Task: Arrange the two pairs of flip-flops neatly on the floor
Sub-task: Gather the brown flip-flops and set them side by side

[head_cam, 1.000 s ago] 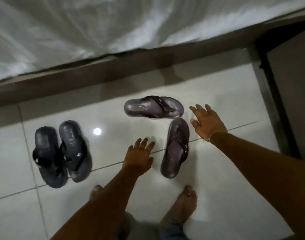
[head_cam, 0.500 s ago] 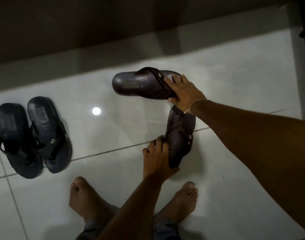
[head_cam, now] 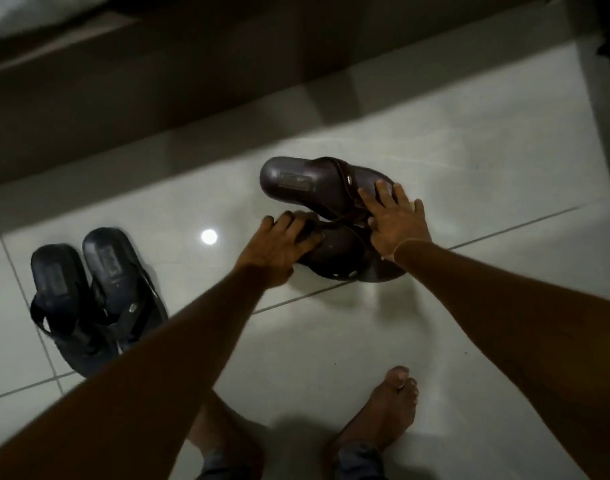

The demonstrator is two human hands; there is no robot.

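the black pair (head_cam: 95,299) lies side by side on the tiled floor (head_cam: 470,168) at the left, its toe ends cut off behind the left forearm. the left hand (head_cam: 276,251) presses spread fingers on the heel of the nearer brown flip-flop (head_cam: 341,258); the right hand (head_cam: 397,226) lies flat across the straps where it meets the farther brown flip-flop (head_cam: 307,181). neither hand looks clenched; whether either truly grips is unclear. best to swing both soles parallel, heels level, straps untangled, near the black pair. dim light blurs the overlap.
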